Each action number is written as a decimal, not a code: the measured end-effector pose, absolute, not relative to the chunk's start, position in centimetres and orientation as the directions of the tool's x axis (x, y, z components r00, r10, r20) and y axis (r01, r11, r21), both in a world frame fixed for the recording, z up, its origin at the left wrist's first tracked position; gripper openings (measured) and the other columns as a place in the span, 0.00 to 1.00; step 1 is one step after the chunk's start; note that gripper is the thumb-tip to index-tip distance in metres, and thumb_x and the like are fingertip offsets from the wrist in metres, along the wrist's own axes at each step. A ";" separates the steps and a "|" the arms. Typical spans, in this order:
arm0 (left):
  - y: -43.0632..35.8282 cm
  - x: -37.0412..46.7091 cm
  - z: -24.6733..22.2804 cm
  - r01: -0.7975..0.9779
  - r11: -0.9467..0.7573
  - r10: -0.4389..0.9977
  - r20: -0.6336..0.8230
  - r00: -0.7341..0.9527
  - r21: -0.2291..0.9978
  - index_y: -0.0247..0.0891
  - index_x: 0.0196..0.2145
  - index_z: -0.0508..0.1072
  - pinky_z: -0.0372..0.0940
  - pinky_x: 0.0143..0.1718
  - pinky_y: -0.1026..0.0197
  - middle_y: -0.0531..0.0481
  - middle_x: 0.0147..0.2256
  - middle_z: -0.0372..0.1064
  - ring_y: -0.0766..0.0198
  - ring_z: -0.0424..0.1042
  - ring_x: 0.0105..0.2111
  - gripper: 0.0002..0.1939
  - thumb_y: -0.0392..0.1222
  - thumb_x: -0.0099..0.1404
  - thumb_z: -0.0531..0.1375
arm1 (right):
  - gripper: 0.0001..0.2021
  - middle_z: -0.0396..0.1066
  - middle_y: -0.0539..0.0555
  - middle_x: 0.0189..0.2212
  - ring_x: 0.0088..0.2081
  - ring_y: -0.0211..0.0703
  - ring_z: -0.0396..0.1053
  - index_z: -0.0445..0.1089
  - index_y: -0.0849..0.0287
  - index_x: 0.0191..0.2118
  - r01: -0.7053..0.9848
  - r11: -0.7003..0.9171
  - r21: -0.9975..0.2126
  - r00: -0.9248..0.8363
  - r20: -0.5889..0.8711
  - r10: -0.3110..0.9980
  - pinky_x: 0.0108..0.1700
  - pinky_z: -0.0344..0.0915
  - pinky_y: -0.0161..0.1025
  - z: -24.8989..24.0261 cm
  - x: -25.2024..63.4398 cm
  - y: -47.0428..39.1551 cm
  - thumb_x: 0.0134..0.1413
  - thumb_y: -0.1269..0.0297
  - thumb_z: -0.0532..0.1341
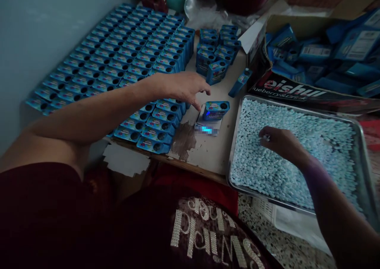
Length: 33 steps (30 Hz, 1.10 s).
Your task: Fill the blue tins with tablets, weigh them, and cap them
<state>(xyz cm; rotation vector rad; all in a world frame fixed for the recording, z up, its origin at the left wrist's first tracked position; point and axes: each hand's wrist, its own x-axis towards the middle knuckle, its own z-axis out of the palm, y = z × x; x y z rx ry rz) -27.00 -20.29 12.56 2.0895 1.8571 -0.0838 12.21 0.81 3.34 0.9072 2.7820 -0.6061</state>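
Observation:
A small blue box (217,110) with a round dark hole in its top stands on a small scale (211,127) with a lit display. Just up and left of it is my left hand (187,88), fingers apart and holding nothing. Pale blue pellets (261,170) fill a metal tray (234,142) on the right. Over the tray, my right hand (277,140) has its fingertips pinched together on a few pellets. Many similar blue boxes (118,59) stand in close rows to the left, and part of them is hidden behind my left forearm.
More blue boxes (218,72) are grouped behind the scale, with a single tilted box (240,82) beside them. At the back right, a carton (285,88) holds flatter blue packs. A plastic bag, red tape dispenser and bowls line the back.

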 end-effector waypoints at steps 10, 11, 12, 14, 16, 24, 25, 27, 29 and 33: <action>-19.3 -26.9 12.0 0.952 -0.118 0.950 -0.247 0.191 0.284 0.39 0.70 0.75 0.66 0.59 0.54 0.39 0.61 0.79 0.47 0.76 0.59 0.35 0.59 0.72 0.66 | 0.17 0.72 0.50 0.18 0.22 0.43 0.71 0.77 0.53 0.32 0.563 0.422 -0.710 -0.766 -0.256 0.589 0.25 0.64 0.40 9.6 5.0 -2.7 0.46 0.46 0.76; -19.4 -27.0 12.1 0.950 -0.129 0.949 -0.241 0.201 0.284 0.40 0.70 0.75 0.66 0.58 0.55 0.40 0.61 0.79 0.48 0.77 0.58 0.35 0.59 0.72 0.66 | 0.16 0.71 0.50 0.18 0.22 0.43 0.71 0.77 0.53 0.31 0.546 0.448 -0.708 -0.783 -0.242 0.573 0.25 0.64 0.40 10.1 3.9 -2.8 0.46 0.48 0.76; -19.5 -27.0 12.2 0.951 -0.136 0.949 -0.237 0.206 0.279 0.40 0.69 0.76 0.66 0.58 0.56 0.40 0.60 0.80 0.49 0.77 0.58 0.34 0.58 0.72 0.66 | 0.14 0.71 0.50 0.18 0.22 0.43 0.71 0.77 0.52 0.31 0.529 0.469 -0.707 -0.799 -0.230 0.555 0.25 0.64 0.40 10.7 2.8 -2.8 0.47 0.50 0.76; -19.9 -27.2 12.4 0.956 -0.127 0.951 -0.243 0.194 0.265 0.40 0.68 0.77 0.67 0.57 0.56 0.40 0.60 0.80 0.49 0.78 0.57 0.33 0.56 0.71 0.68 | 0.11 0.71 0.50 0.19 0.23 0.43 0.72 0.78 0.52 0.31 0.495 0.498 -0.712 -0.829 -0.217 0.515 0.25 0.65 0.40 11.8 0.7 -3.0 0.48 0.54 0.76; -20.2 -27.6 12.6 0.959 -0.100 0.949 -0.265 0.172 0.265 0.38 0.68 0.77 0.67 0.58 0.56 0.39 0.60 0.80 0.49 0.79 0.57 0.33 0.54 0.70 0.69 | 0.08 0.72 0.49 0.19 0.23 0.43 0.73 0.80 0.52 0.32 0.460 0.523 -0.718 -0.860 -0.213 0.464 0.25 0.65 0.39 12.6 -1.4 -3.1 0.50 0.56 0.76; -21.1 -29.2 12.6 0.948 -0.041 0.945 -0.295 0.139 0.316 0.37 0.70 0.75 0.66 0.61 0.57 0.39 0.64 0.77 0.48 0.75 0.63 0.35 0.54 0.70 0.69 | 0.10 0.73 0.48 0.19 0.21 0.40 0.72 0.86 0.57 0.37 0.412 0.551 -0.726 -0.904 -0.252 0.344 0.24 0.65 0.36 11.4 -5.7 -2.8 0.49 0.60 0.78; -21.2 -29.3 12.5 0.945 -0.040 0.947 -0.288 0.139 0.323 0.38 0.70 0.75 0.66 0.61 0.57 0.40 0.64 0.78 0.48 0.75 0.63 0.34 0.54 0.71 0.68 | 0.10 0.73 0.49 0.19 0.21 0.40 0.72 0.87 0.56 0.37 0.419 0.534 -0.734 -0.901 -0.262 0.347 0.24 0.66 0.36 11.2 -5.8 -2.7 0.49 0.60 0.78; -21.2 -29.5 12.3 0.944 -0.039 0.951 -0.277 0.135 0.328 0.38 0.69 0.75 0.66 0.60 0.57 0.40 0.64 0.78 0.49 0.76 0.62 0.34 0.54 0.70 0.69 | 0.10 0.74 0.50 0.20 0.21 0.40 0.71 0.88 0.56 0.38 0.420 0.496 -0.760 -0.899 -0.274 0.342 0.25 0.68 0.38 10.8 -5.7 -2.4 0.49 0.59 0.78; -21.1 -29.5 12.2 0.942 -0.044 0.954 -0.265 0.138 0.332 0.37 0.69 0.75 0.67 0.59 0.57 0.40 0.64 0.78 0.49 0.76 0.62 0.35 0.53 0.70 0.70 | 0.11 0.75 0.51 0.20 0.22 0.41 0.71 0.89 0.56 0.38 0.419 0.440 -0.794 -0.894 -0.275 0.355 0.25 0.69 0.39 10.4 -5.2 -1.9 0.50 0.57 0.79; -20.9 -29.6 12.2 0.929 -0.063 0.960 -0.233 0.156 0.364 0.39 0.69 0.76 0.66 0.61 0.56 0.41 0.64 0.78 0.48 0.76 0.61 0.34 0.57 0.71 0.67 | 0.15 0.80 0.53 0.29 0.27 0.40 0.73 0.87 0.56 0.42 0.391 0.189 -0.901 -0.798 -0.229 0.558 0.30 0.72 0.39 8.7 -3.1 0.6 0.52 0.54 0.80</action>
